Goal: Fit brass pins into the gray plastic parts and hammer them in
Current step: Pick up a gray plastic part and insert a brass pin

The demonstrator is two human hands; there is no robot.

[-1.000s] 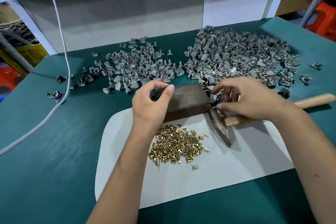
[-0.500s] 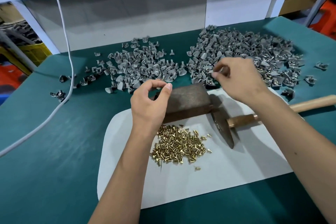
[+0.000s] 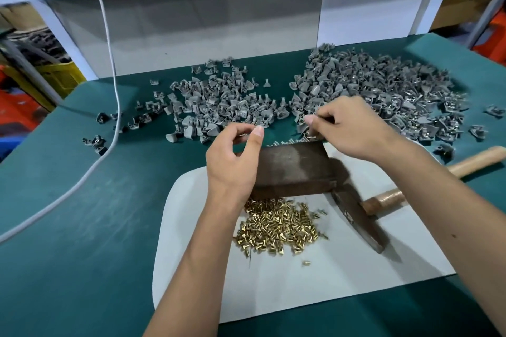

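Observation:
My left hand (image 3: pixel 232 161) hovers at the left end of a dark metal block (image 3: pixel 293 167), thumb and forefinger nearly pinched; whether a pin sits between them is too blurred to tell. My right hand (image 3: pixel 353 128) is just beyond the block's far edge, its fingertips closed on a small gray plastic part (image 3: pixel 317 115). A heap of brass pins (image 3: pixel 276 227) lies on the white mat (image 3: pixel 328 287) in front of the block. The hammer (image 3: pixel 356 216) rests at the block's right, with its wooden handle (image 3: pixel 476 159) pointing right.
Two heaps of gray plastic parts lie on the green table, a left heap (image 3: pixel 224 107) and a larger right heap (image 3: pixel 388 90). A white cable (image 3: pixel 109 63) hangs down and trails off left. A gray back panel closes off the far side.
My right hand left the hammer head, reached into the right heap, and has come back toward the block's far edge with its fingertips pinched. My left hand barely moved.

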